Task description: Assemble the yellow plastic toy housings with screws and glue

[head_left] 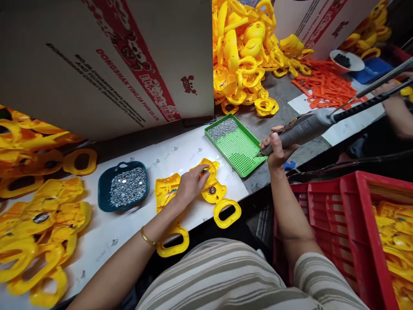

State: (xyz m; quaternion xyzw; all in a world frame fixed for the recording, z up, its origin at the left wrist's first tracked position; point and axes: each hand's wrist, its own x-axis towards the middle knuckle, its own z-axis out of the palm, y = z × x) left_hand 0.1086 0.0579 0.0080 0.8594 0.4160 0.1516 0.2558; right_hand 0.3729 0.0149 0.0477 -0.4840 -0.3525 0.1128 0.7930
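My right hand point(279, 150) is wrapped round a grey electric screwdriver point(303, 130). The driver's bit points down at the near right end of a green perforated tray point(240, 142), where small silvery screws point(223, 128) lie heaped at the far end. My left hand point(190, 185) rests over an opened yellow plastic shell, its thumb and forefinger pinched at a small dark part on the right half point(213, 189). That half has a round metallic piece and a loop handle point(227, 214). The left half point(166, 189), with thin wires inside, is partly hidden by my hand and forearm.
A dark teal basket point(101, 189) of small metal parts stands left, beside piled yellow shells point(41, 215). Behind are a large carton point(129, 64) and more yellow parts point(245, 56). Orange pieces point(329, 84) lie back right, near another person's arm point(396, 107). A red crate point(329, 215) stands right.
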